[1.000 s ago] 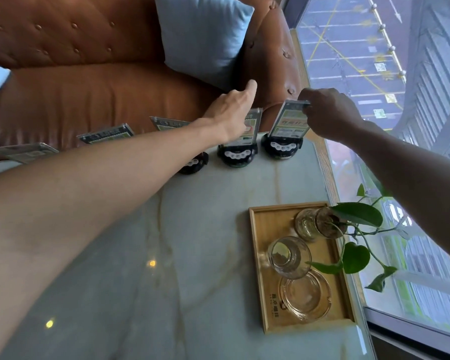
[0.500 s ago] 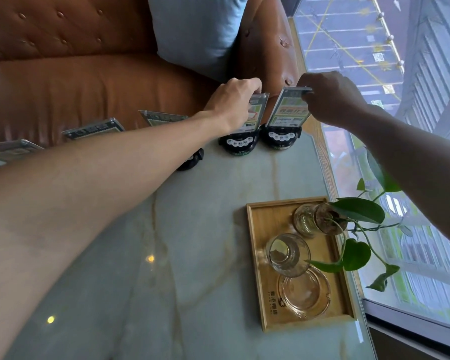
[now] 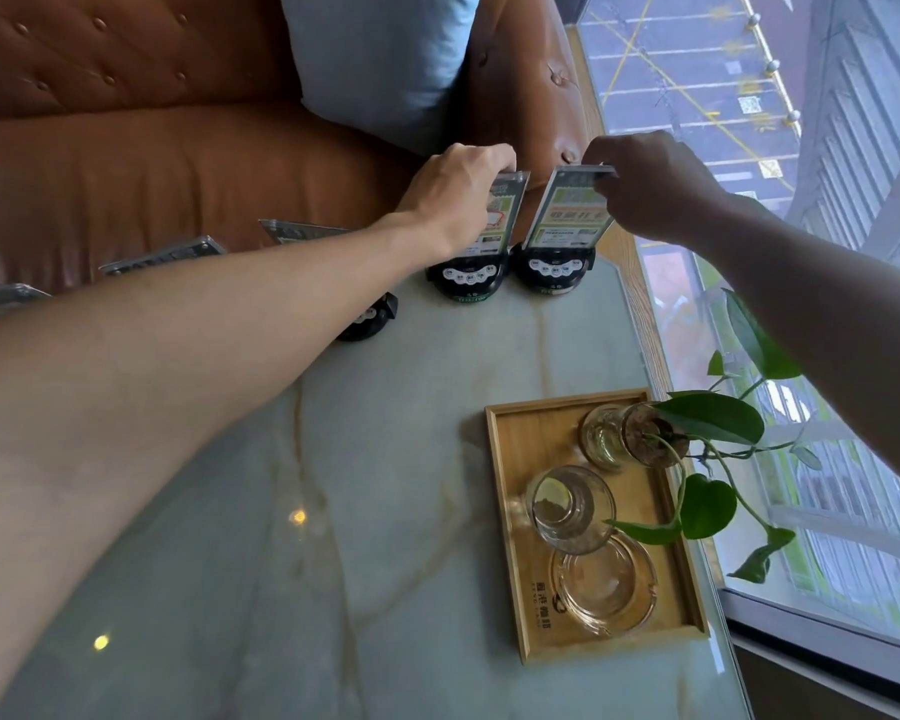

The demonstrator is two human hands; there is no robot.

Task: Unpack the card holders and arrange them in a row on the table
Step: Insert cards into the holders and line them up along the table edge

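Several card holders with black round bases and clear upright panels stand in a row along the table's far edge. My right hand [image 3: 645,187] pinches the top of the rightmost card holder [image 3: 567,220]. My left hand [image 3: 458,192] grips the upper edge of the second card holder [image 3: 489,236] beside it. A third holder [image 3: 367,322] is mostly hidden behind my left forearm. Two more panels [image 3: 162,254] show further left; their bases are hidden.
A wooden tray [image 3: 505,491] at the right holds a glass cup [image 3: 570,509], a glass ashtray [image 3: 604,584] and a small vase with a leafy plant [image 3: 707,423]. A brown leather sofa [image 3: 126,163] with a blue cushion [image 3: 380,59] stands behind the marble table [image 3: 385,589]. A window runs along the right.
My left hand went from pointing with open fingers to closing on the second holder's top. My right hand kept its hold on the rightmost holder. The view shifted slightly downward.
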